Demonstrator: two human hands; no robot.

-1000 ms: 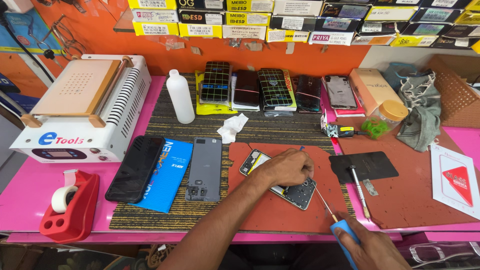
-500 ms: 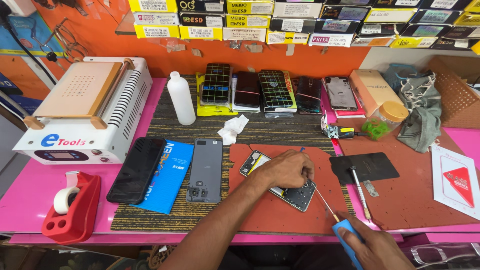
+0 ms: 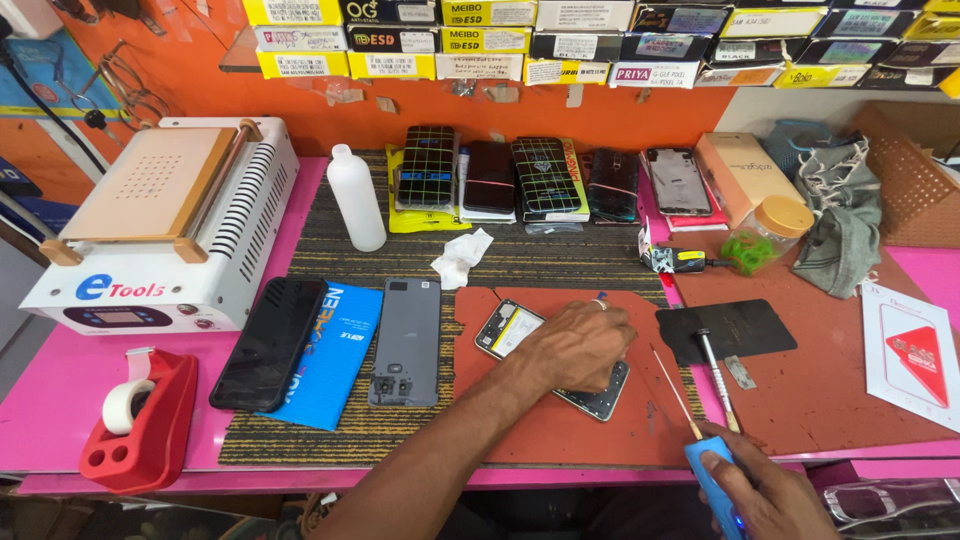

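On the pink tabletop (image 3: pixel 60 400), far left, sat a white heating machine (image 3: pixel 160 225), with a red tape dispenser (image 3: pixel 140 420) nearer. Right of those lay a black phone screen (image 3: pixel 268 342), a blue packet (image 3: pixel 328 350) and a grey back cover (image 3: pixel 405 340), side by side on a striped mat (image 3: pixel 330 250). Further right, on a red work mat (image 3: pixel 560 430), lay an opened phone (image 3: pixel 520 335), pressed flat under the left hand (image 3: pixel 580 345), palm down, fingers spread, nothing clenched. Near right, the right hand (image 3: pixel 765 495) was wrapped in a closed grip around a blue-handled tool (image 3: pixel 712 480), thin tip (image 3: pixel 670 385) angled up-left, apart from the phone. Just beyond lay a black pad (image 3: pixel 725 330) carrying a metal tool (image 3: pixel 715 375).
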